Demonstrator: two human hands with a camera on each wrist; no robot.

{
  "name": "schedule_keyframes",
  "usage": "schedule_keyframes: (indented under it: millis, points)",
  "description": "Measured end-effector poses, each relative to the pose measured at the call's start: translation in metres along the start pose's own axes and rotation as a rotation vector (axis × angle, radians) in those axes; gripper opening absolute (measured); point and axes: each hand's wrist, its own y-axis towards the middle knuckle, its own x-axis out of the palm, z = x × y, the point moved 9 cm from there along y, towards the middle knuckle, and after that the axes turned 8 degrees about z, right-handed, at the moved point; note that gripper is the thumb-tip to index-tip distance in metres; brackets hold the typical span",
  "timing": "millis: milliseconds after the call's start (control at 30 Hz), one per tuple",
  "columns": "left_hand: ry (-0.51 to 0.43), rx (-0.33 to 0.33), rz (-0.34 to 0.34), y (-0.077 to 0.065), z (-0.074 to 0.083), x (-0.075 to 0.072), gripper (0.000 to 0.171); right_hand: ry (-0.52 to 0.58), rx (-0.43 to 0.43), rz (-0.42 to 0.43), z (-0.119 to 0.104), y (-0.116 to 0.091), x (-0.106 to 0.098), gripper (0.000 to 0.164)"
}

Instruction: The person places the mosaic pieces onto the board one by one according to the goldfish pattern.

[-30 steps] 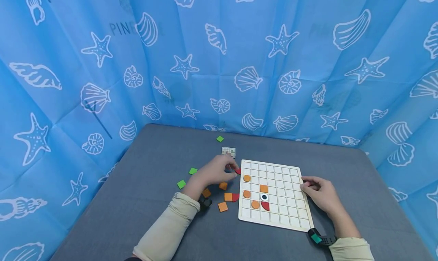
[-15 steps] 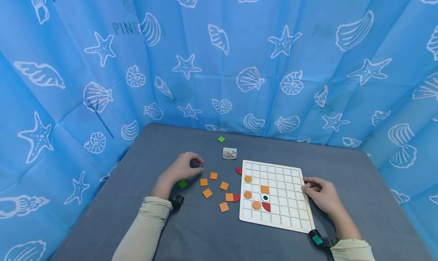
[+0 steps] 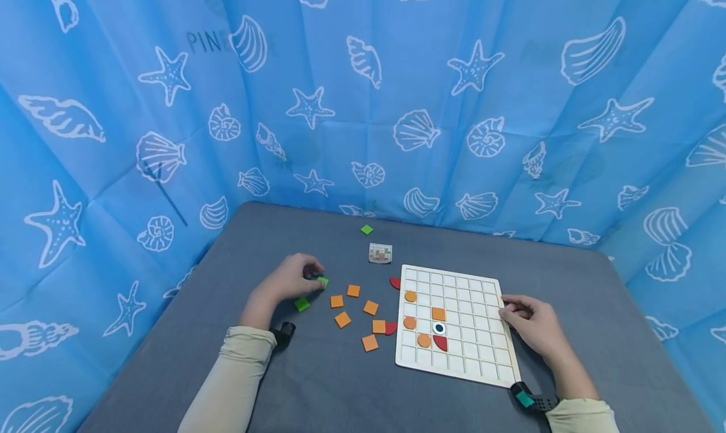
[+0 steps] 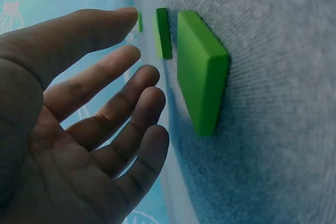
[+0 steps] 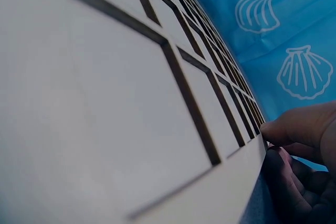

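Note:
My left hand (image 3: 288, 277) reaches over the left side of the table, its fingertips right at a green square tile (image 3: 323, 282). In the left wrist view its fingers are spread loosely, with a gap between thumb and forefinger. A second green tile (image 4: 202, 72) lies close to that hand. My right hand (image 3: 533, 324) pinches the right edge of a pale wooden grid board (image 3: 471, 351), thumb on top and fingers beneath. On the board sit orange round pieces (image 3: 424, 340), an orange square (image 3: 438, 314), an eye piece (image 3: 439, 328) and a red quarter-round (image 3: 440, 343).
Several orange square tiles (image 3: 370, 307) are scattered between my left hand and the board. Two red quarter-rounds (image 3: 395, 283) lie at the board's left edge. Farther back are a small patterned card (image 3: 380, 253) and another green tile (image 3: 367, 229). A blue shell-print curtain (image 3: 363, 105) hangs behind.
My left hand has left the red quarter-round beside the board and moved left to the green tile. The right hand stays on the board's edge.

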Motion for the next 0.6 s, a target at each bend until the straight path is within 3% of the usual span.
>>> schedule_keyframes:
  millis: [433,600]
  points:
    - [0.063,0.02,0.022,0.003,0.007,0.01,0.029,0.001,-0.01,0.01,0.0,0.001,-0.001,0.039]
    - [0.076,0.023,0.032,0.004,0.017,0.016,0.028,-0.004,-0.011,0.014,0.001,0.002,-0.001,0.038]
